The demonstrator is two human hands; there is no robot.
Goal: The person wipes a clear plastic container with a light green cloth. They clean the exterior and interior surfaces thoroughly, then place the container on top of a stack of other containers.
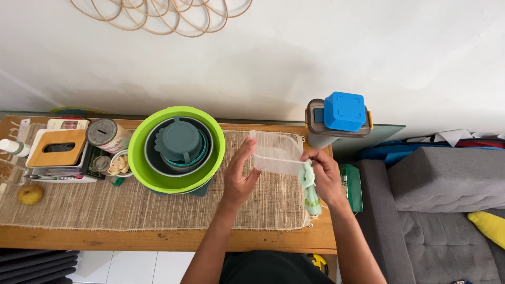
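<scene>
A clear plastic container (276, 152) is held above the woven table runner (105, 202). My left hand (239, 176) presses flat against its left side, fingers spread upward. My right hand (323, 176) grips a pale green cloth (310, 189) and holds it against the container's right end; the cloth hangs down below the hand.
A stack of bowls, lime green outermost (176, 150), stands left of the hands. Further left are a tissue box (57, 150), a tin can (108, 135), a small dish (120, 164) and a yellow fruit (30, 194). A jug with a blue lid (342, 118) stands behind. A grey sofa (442, 205) lies right.
</scene>
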